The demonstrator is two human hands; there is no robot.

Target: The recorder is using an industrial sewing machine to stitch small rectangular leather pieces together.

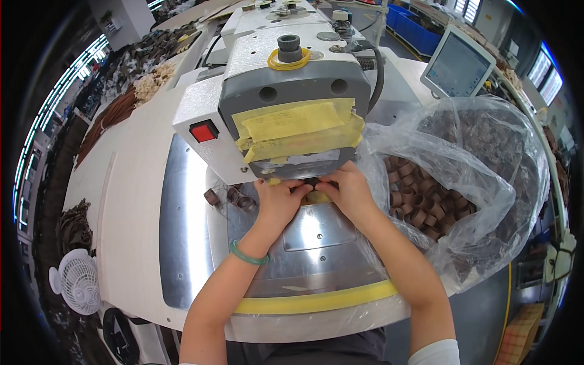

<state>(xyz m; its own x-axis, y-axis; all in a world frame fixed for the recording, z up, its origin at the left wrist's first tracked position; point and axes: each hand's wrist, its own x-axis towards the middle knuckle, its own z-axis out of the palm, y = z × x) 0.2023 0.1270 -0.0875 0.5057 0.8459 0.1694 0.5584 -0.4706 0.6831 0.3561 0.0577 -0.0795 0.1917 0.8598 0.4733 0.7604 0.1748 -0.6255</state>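
Observation:
Under the front of a white and grey industrial sewing machine (298,79), my two hands meet at a small dark piece (312,182). My left hand (277,198) pinches it from the left with thumb and fingers together. From the other side, my right hand (350,190) pinches it the same way. The piece is mostly hidden by my fingertips and the machine head, so its kind cannot be made out. A few brown band loops (245,203) lie on the metal plate just left of my left hand.
A clear plastic bag (480,164) right of my right hand holds many brown loops (426,201). Yellow tape (316,300) runs along the table's front edge. A screen (458,61) stands back right, a white fan (79,281) at the left edge. Brown strips (112,115) lie far left.

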